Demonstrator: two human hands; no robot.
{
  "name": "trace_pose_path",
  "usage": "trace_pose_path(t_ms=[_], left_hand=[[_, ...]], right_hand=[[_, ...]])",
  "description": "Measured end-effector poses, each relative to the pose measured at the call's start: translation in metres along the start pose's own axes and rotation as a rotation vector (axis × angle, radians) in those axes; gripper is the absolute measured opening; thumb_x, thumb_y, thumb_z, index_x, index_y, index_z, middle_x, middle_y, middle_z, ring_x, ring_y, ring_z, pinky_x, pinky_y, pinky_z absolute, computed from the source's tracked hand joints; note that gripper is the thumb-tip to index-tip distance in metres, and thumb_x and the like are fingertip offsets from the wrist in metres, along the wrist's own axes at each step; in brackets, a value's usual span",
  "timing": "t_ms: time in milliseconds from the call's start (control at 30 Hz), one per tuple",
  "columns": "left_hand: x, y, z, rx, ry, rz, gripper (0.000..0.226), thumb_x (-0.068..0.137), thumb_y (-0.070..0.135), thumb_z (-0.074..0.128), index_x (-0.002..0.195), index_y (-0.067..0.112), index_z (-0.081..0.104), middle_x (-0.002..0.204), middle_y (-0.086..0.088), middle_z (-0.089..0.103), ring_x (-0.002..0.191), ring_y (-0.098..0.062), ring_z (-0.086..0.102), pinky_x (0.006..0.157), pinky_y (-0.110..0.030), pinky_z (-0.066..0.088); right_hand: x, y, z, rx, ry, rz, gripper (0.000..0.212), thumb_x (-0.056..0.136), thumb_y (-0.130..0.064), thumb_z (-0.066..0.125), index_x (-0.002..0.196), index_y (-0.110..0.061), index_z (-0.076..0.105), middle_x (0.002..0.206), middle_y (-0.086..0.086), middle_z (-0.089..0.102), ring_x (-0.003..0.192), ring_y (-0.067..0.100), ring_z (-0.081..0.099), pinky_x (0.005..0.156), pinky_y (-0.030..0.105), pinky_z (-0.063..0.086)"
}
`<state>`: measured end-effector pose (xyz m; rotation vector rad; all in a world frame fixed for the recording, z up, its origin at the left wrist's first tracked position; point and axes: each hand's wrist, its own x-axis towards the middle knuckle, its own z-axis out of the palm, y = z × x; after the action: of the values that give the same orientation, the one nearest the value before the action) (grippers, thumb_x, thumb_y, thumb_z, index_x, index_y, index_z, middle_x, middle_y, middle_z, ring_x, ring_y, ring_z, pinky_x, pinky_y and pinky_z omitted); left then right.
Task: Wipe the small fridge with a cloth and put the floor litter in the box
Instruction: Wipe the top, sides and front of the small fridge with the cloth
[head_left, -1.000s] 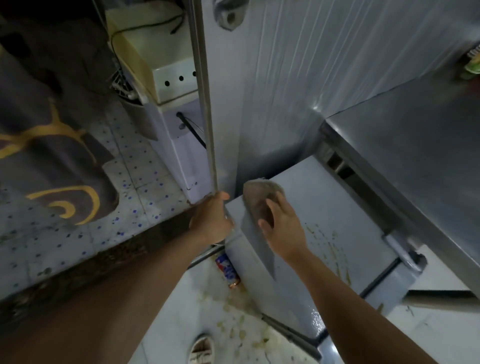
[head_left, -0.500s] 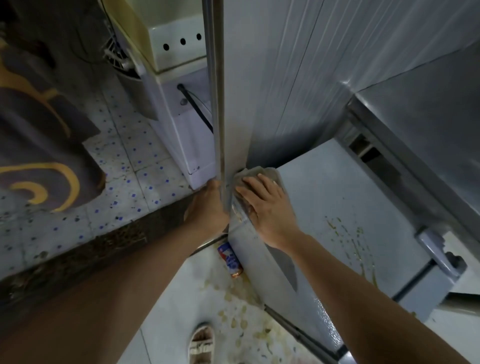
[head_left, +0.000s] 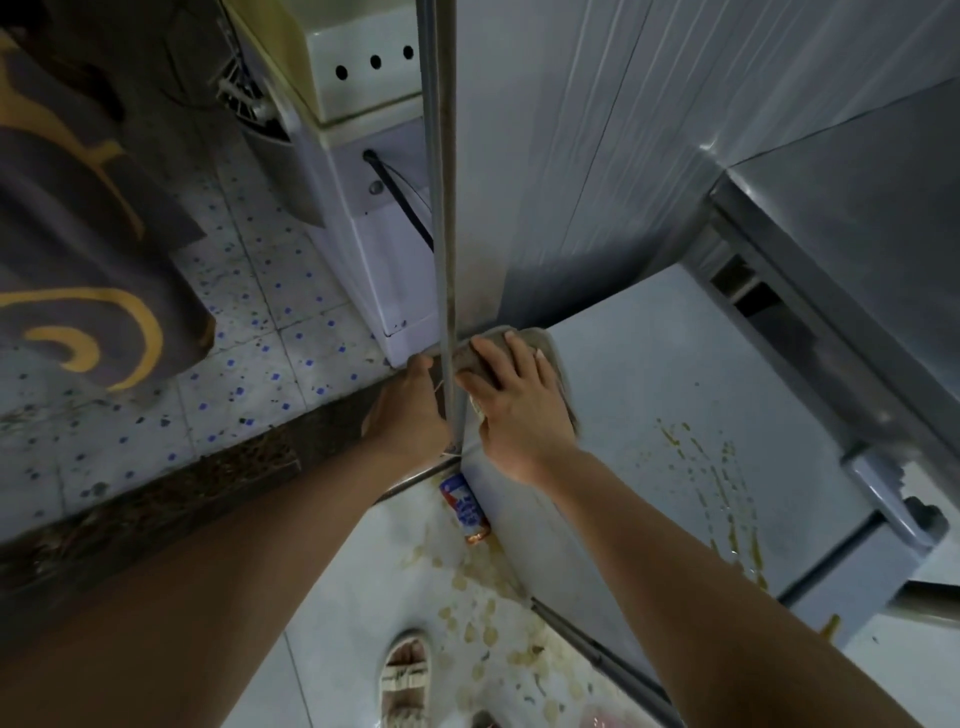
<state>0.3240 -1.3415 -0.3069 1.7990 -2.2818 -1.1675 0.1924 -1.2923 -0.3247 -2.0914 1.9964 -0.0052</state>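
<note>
Cloth (head_left: 545, 364) now pushed from mid-top into the fridge's (head_left: 675, 395) far corner under flat right-hand fingers (head_left: 514, 358), left hand (head_left: 410, 410) gripping the edge, yellow streaks (head_left: 722, 478) unwiped.

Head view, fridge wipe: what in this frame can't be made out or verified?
- Left hand: fingertips hidden behind the metal post; grip unclear.
- Cloth: mostly covered by the right hand.
- Box for litter: not in frame.
- Packet on the floor: print too small to read.
- Small fridge: front face cut off; only the stained top and one side show.
- Pink litter: cut by the bottom edge.
</note>
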Motion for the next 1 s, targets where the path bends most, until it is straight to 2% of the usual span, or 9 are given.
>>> trace_pose_path(t_ms=[100,167,267,400,500,633,800,900,1000], left_hand=[[-0.005,0.007,0.002,0.006,-0.004,0.006,0.057,0.083,0.007,0.058,0.134,0.007,0.033,0.138,-0.018,0.044,0.127,-0.034,0.042,0.104,-0.042,0.037],[-0.008,0.017,0.004,-0.002,-0.006,0.01,0.057,0.084,0.006,0.057,0.135,0.007,0.032,0.139,-0.018,0.043,0.128,-0.034,0.041,0.105,-0.04,0.037],[-0.007,0.032,0.01,0.001,-0.011,-0.014,0.057,0.084,0.004,0.056,0.135,0.008,0.032,0.141,-0.017,0.042,0.129,-0.034,0.04,0.105,-0.041,0.036],[0.004,0.038,0.016,-0.095,0.023,-0.052,0.051,0.08,0.0,0.058,0.127,0.007,0.038,0.133,-0.015,0.049,0.122,-0.033,0.048,0.101,-0.045,0.042],[0.016,0.031,0.017,-0.167,0.072,-0.057,0.052,0.076,-0.006,0.057,0.125,0.006,0.044,0.127,-0.016,0.053,0.116,-0.033,0.052,0.098,-0.046,0.045],[0.023,0.026,0.023,-0.147,0.126,-0.012,0.029,0.078,-0.001,0.059,0.106,0.006,0.056,0.107,-0.014,0.064,0.102,-0.03,0.06,0.088,-0.045,0.051],[0.027,0.029,0.023,-0.124,0.232,-0.036,0.023,0.082,0.005,0.056,0.104,0.004,0.06,0.103,-0.014,0.066,0.098,-0.031,0.061,0.084,-0.038,0.05],[0.027,0.035,0.024,-0.017,0.222,-0.05,0.016,0.086,0.017,0.056,0.097,0.006,0.06,0.094,-0.014,0.064,0.091,-0.032,0.06,0.067,-0.029,0.039],[0.028,0.043,0.027,-0.016,0.178,-0.083,0.025,0.085,0.03,0.059,0.098,0.008,0.061,0.096,-0.012,0.064,0.092,-0.031,0.06,0.066,-0.029,0.038]], right_hand=[[-0.034,0.003,0.006,0.022,0.07,-0.015,0.065,0.072,-0.011,0.063,0.134,-0.022,0.049,0.151,0.005,0.032,0.14,0.039,0.024,0.112,0.055,0.024],[-0.067,0.009,0.013,0.037,0.094,-0.019,0.061,0.071,-0.014,0.054,0.131,-0.021,0.051,0.147,0.004,0.037,0.135,0.04,0.033,0.107,0.056,0.032],[-0.109,0.015,0.016,0.079,0.104,-0.026,0.057,0.074,-0.025,0.034,0.129,-0.023,0.051,0.145,0.001,0.038,0.133,0.037,0.036,0.107,0.053,0.034],[-0.111,0.027,0.018,0.124,0.132,-0.042,0.05,0.078,-0.028,0.039,0.126,-0.028,0.053,0.143,-0.004,0.038,0.132,0.031,0.038,0.106,0.051,0.036],[-0.085,0.036,0.016,0.097,0.138,-0.049,0.045,0.085,-0.031,0.038,0.128,-0.035,0.049,0.142,-0.006,0.04,0.132,0.028,0.036,0.108,0.049,0.034],[-0.038,0.041,0.005,0.078,0.08,-0.041,0.046,0.091,-0.04,0.027,0.135,-0.037,0.041,0.146,-0.003,0.039,0.136,0.031,0.035,0.109,0.049,0.027],[0.002,0.037,-0.002,0.021,0.016,-0.038,0.048,0.097,-0.044,0.021,0.144,-0.038,0.025,0.156,-0.005,0.016,0.145,0.026,0.006,0.117,0.046,0.006],[0.006,0.04,-0.004,0.037,0.048,-0.059,0.044,0.098,-0.04,0.032,0.142,-0.037,0.03,0.153,-0.004,0.02,0.143,0.026,0.007,0.116,0.045,0.004],[0.003,0.053,-0.003,0.032,0.098,-0.074,0.043,0.096,-0.041,0.032,0.138,-0.038,0.036,0.148,-0.004,0.028,0.141,0.025,0.014,0.115,0.042,0.006]])
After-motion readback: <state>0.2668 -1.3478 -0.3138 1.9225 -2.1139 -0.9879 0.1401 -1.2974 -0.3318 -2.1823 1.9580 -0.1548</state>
